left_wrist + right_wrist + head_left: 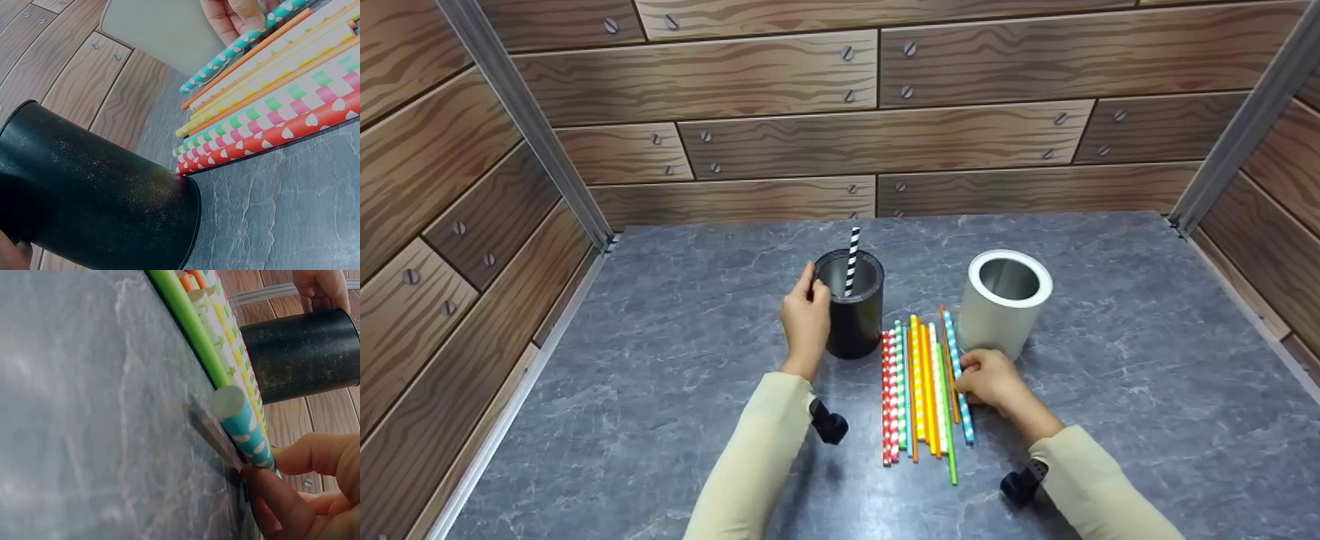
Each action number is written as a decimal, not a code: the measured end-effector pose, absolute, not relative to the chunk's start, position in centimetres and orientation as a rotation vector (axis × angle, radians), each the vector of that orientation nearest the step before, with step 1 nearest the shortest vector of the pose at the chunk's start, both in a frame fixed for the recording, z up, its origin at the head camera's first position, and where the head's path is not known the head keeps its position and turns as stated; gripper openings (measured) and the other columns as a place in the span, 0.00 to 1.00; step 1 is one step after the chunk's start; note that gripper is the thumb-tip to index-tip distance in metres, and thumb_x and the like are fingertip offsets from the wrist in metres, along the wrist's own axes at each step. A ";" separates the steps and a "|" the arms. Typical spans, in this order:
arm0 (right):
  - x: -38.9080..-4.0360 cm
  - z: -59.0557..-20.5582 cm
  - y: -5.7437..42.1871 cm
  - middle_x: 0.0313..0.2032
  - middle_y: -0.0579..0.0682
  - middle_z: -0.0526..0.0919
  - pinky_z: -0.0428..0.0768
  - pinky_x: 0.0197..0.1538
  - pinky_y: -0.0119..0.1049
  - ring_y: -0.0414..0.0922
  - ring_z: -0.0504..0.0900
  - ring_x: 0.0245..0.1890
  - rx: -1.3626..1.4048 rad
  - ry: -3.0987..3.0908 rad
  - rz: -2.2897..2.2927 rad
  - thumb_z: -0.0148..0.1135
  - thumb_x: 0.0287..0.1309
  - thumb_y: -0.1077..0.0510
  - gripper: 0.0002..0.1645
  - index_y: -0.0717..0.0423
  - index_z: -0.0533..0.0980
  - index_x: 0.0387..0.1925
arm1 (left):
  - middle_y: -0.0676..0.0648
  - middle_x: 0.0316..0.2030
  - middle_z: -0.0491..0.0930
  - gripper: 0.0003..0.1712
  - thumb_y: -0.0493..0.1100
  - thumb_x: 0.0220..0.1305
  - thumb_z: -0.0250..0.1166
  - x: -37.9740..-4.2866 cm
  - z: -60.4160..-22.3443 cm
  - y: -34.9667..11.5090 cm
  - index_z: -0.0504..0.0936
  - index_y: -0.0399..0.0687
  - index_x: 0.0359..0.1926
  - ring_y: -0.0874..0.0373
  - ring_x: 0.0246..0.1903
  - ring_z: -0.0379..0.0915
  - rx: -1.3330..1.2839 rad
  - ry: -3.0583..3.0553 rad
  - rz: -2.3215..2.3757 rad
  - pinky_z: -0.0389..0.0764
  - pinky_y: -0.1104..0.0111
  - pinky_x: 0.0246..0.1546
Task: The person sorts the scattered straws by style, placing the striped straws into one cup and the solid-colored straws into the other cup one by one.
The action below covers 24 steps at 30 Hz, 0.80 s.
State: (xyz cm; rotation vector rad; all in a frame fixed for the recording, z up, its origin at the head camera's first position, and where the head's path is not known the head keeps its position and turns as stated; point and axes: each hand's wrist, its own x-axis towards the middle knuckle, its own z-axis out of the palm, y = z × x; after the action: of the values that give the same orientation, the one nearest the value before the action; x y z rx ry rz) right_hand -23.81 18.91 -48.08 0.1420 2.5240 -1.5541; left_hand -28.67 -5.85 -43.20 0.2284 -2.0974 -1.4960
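Observation:
My left hand point(805, 324) grips the rim of an upright black cup point(856, 330) on its left side. A black-and-white striped paper straw point(852, 264) leans inside that cup. With thumb and fingertips, my right hand point(994, 381) pinches a blue straw with white dots point(252, 436) near its middle. This straw is the rightmost of a row of paper straws, among them a red one point(886, 412), a yellow one point(315, 48) and a plain green one point(194, 332). Just behind my right hand stands a white cup point(997, 326), its inside showing bare grey wall.
The straws lie side by side on a grey marbled table point(675, 420), between the two cups. Wood-patterned panels point(780, 75) with metal corner strips point(529, 120) wall in the back and both sides.

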 end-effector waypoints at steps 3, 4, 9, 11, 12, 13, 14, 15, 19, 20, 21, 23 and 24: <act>-23.8 -48.1 18.9 0.21 0.47 0.69 0.74 0.22 0.31 0.40 0.70 0.18 0.150 2.500 -1.582 0.53 0.33 0.75 0.24 0.77 0.71 0.41 | 0.44 0.53 0.76 0.23 0.38 0.57 0.54 -28.7 -43.2 -5.9 0.77 0.43 0.56 0.54 0.52 0.74 0.220 -2.092 -1.500 0.75 0.62 0.50; -23.8 -48.1 18.9 0.21 0.48 0.70 0.74 0.22 0.31 0.40 0.70 0.19 0.153 2.491 -1.589 0.53 0.34 0.75 0.25 0.77 0.71 0.42 | 0.44 0.53 0.76 0.23 0.38 0.57 0.54 -28.7 -43.2 -5.9 0.77 0.43 0.56 0.54 0.52 0.74 0.219 -2.092 -1.500 0.75 0.62 0.50; -23.6 -48.0 18.7 0.25 0.51 0.72 0.77 0.24 0.34 0.41 0.72 0.22 0.155 2.461 -1.620 0.52 0.37 0.74 0.24 0.76 0.71 0.43 | 0.44 0.53 0.76 0.23 0.38 0.58 0.53 -28.7 -43.2 -5.9 0.77 0.43 0.56 0.54 0.52 0.74 0.220 -2.094 -1.495 0.74 0.62 0.50; -23.7 -48.0 18.7 0.25 0.51 0.72 0.77 0.24 0.34 0.40 0.72 0.22 0.139 2.467 -1.630 0.52 0.38 0.74 0.24 0.76 0.70 0.44 | 0.44 0.53 0.76 0.23 0.38 0.58 0.53 -28.7 -43.2 -5.9 0.77 0.43 0.56 0.54 0.52 0.73 0.222 -2.093 -1.496 0.74 0.62 0.50; -23.7 -48.0 18.6 0.26 0.51 0.72 0.76 0.24 0.33 0.40 0.72 0.22 0.127 2.479 -1.634 0.52 0.38 0.73 0.25 0.76 0.70 0.45 | 0.44 0.53 0.76 0.23 0.38 0.58 0.53 -28.7 -43.3 -5.9 0.77 0.43 0.56 0.54 0.52 0.73 0.222 -2.091 -1.495 0.74 0.62 0.50; -23.7 -47.9 18.6 0.27 0.51 0.72 0.75 0.24 0.33 0.40 0.71 0.23 0.115 2.485 -1.640 0.52 0.38 0.73 0.25 0.76 0.70 0.46 | 0.44 0.53 0.76 0.23 0.38 0.57 0.53 -28.7 -43.3 -5.9 0.77 0.43 0.56 0.54 0.52 0.73 0.222 -2.088 -1.495 0.74 0.62 0.50; -23.7 -47.9 18.5 0.27 0.51 0.72 0.74 0.23 0.33 0.40 0.71 0.22 0.106 2.488 -1.652 0.52 0.38 0.73 0.26 0.76 0.70 0.46 | 0.44 0.53 0.76 0.23 0.38 0.57 0.53 -28.7 -43.3 -5.9 0.77 0.43 0.56 0.54 0.52 0.73 0.220 -2.087 -1.492 0.74 0.62 0.50; -23.7 -47.9 18.5 0.27 0.50 0.72 0.73 0.22 0.32 0.40 0.70 0.22 0.089 2.493 -1.664 0.52 0.39 0.73 0.26 0.77 0.69 0.47 | 0.44 0.53 0.76 0.23 0.38 0.57 0.54 -28.7 -43.3 -5.9 0.77 0.43 0.55 0.53 0.52 0.74 0.220 -2.089 -1.485 0.75 0.62 0.50; -23.7 -47.6 18.3 0.28 0.50 0.71 0.69 0.21 0.31 0.40 0.68 0.21 0.053 2.457 -1.749 0.50 0.39 0.73 0.27 0.76 0.68 0.48 | 0.44 0.53 0.76 0.23 0.38 0.57 0.54 -28.7 -43.3 -5.8 0.77 0.43 0.55 0.53 0.52 0.74 0.227 -2.092 -1.481 0.75 0.62 0.49; -23.7 -47.5 18.3 0.28 0.50 0.71 0.69 0.21 0.30 0.40 0.68 0.21 0.048 2.442 -1.775 0.49 0.39 0.73 0.27 0.76 0.67 0.48 | 0.44 0.53 0.76 0.23 0.38 0.57 0.54 -28.7 -43.3 -5.8 0.77 0.43 0.55 0.53 0.51 0.74 0.232 -2.095 -1.481 0.75 0.61 0.49; -23.6 -47.4 18.3 0.28 0.50 0.71 0.69 0.21 0.30 0.40 0.68 0.21 0.041 2.434 -1.794 0.49 0.39 0.73 0.27 0.76 0.67 0.48 | 0.43 0.53 0.76 0.23 0.38 0.57 0.53 -28.8 -43.3 -5.8 0.77 0.43 0.55 0.53 0.51 0.74 0.237 -2.096 -1.482 0.75 0.61 0.49; -23.5 -47.2 18.2 0.28 0.50 0.70 0.70 0.21 0.31 0.40 0.68 0.21 0.043 2.416 -1.835 0.49 0.40 0.74 0.27 0.75 0.67 0.48 | 0.43 0.53 0.76 0.23 0.38 0.57 0.53 -28.7 -43.3 -5.8 0.77 0.43 0.55 0.53 0.52 0.74 0.241 -2.094 -1.483 0.75 0.61 0.49; -23.4 -47.1 18.2 0.28 0.50 0.70 0.70 0.21 0.31 0.40 0.68 0.21 0.050 2.416 -1.853 0.49 0.40 0.74 0.26 0.75 0.67 0.48 | 0.43 0.53 0.76 0.23 0.38 0.57 0.54 -28.8 -43.3 -5.8 0.77 0.43 0.55 0.52 0.52 0.74 0.240 -2.092 -1.480 0.75 0.61 0.49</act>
State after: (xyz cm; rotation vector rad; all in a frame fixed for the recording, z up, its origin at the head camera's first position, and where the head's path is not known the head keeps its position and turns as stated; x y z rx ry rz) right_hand -23.42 18.15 -47.11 0.0500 2.4157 -1.8530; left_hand -28.75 -5.77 -43.30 0.2400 -2.0920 -1.4801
